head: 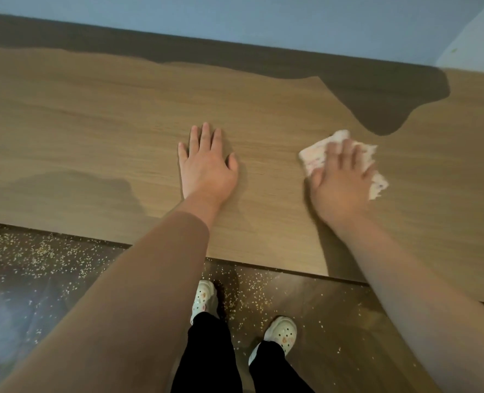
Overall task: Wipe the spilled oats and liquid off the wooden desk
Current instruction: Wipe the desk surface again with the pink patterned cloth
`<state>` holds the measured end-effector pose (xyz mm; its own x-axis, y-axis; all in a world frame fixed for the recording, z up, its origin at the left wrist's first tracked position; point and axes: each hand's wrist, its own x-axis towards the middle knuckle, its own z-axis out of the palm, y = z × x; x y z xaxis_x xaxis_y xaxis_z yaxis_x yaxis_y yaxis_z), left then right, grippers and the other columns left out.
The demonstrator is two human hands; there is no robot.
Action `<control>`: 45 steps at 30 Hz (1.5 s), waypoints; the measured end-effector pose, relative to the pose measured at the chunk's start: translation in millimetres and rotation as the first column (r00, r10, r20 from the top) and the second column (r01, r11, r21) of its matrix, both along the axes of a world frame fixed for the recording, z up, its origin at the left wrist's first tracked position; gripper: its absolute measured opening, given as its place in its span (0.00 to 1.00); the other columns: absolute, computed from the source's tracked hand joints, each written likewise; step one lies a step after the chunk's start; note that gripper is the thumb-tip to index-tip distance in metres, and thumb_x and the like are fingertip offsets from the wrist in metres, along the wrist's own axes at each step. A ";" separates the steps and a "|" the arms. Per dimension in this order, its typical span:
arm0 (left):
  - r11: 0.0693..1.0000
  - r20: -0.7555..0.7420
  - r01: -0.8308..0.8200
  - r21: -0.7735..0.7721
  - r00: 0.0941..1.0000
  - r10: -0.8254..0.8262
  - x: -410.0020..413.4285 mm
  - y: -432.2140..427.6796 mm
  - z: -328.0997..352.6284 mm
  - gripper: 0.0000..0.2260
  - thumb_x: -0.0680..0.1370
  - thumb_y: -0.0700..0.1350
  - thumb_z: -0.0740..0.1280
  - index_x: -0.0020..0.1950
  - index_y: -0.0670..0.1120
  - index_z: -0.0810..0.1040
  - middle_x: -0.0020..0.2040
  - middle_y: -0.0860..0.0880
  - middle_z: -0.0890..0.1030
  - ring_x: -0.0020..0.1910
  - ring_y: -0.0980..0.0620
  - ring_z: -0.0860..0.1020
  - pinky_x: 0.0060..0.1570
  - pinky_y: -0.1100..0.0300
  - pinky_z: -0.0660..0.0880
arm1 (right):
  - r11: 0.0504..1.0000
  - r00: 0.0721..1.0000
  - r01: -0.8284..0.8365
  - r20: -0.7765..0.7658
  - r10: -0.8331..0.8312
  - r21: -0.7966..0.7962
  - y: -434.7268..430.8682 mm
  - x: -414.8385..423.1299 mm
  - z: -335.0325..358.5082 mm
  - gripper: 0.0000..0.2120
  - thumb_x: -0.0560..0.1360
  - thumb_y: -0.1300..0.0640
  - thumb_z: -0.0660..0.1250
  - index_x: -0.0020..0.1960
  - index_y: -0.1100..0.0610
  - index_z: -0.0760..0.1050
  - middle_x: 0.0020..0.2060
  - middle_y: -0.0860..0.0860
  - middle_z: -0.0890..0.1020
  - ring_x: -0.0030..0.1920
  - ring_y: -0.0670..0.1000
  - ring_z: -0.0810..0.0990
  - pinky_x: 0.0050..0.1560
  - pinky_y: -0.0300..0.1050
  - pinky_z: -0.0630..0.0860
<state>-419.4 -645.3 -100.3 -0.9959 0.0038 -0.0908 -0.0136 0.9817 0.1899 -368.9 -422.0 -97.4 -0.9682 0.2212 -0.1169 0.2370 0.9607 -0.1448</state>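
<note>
The wooden desk [93, 114] fills the upper half of the head view. My left hand [206, 165] lies flat on it near the middle, fingers straight. My right hand [340, 182] presses a crumpled white cloth [314, 154] with faint pink marks onto the desk at the right; the hand is blurred, with its fingers spread over the cloth. No oats show on the desk top. A faint darker patch [73, 191] lies on the desk at the left front.
Spilled oats [36, 256] are scattered over the dark glossy floor below the desk's front edge, thickest at the left. My feet in white clogs [280, 333] stand among them. A blue wall [235, 18] runs behind the desk, which has dark shadows along its back.
</note>
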 end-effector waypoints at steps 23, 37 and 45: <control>0.999 -0.004 0.015 -0.035 1.000 -0.015 -0.7 2.6 2.0 0.27 0.81 0.53 0.52 0.80 0.46 0.55 0.81 0.45 0.52 0.79 0.45 0.47 0.76 0.42 0.46 | 0.998 0.995 -0.069 0.079 0.068 0.013 37.1 -43.3 5.4 0.30 0.80 0.46 0.44 0.80 0.53 0.49 0.80 0.54 0.49 0.79 0.59 0.47 0.75 0.63 0.48; 1.000 -0.024 -0.005 -0.021 1.000 0.004 -2.6 2.6 4.8 0.27 0.80 0.52 0.57 0.78 0.46 0.60 0.79 0.45 0.58 0.78 0.44 0.52 0.75 0.43 0.50 | 0.944 0.941 -0.329 0.091 0.327 0.007 -5.1 -48.2 4.6 0.32 0.80 0.44 0.41 0.80 0.55 0.44 0.79 0.57 0.44 0.79 0.58 0.42 0.75 0.60 0.40; 0.996 -0.051 0.066 -0.064 0.996 -0.070 -36.7 18.7 22.1 0.22 0.79 0.51 0.59 0.70 0.44 0.71 0.71 0.43 0.70 0.67 0.41 0.67 0.67 0.47 0.63 | 0.984 0.982 -0.177 0.074 0.175 0.026 72.5 -71.1 7.0 0.33 0.78 0.41 0.41 0.80 0.54 0.47 0.80 0.55 0.50 0.78 0.58 0.50 0.75 0.62 0.49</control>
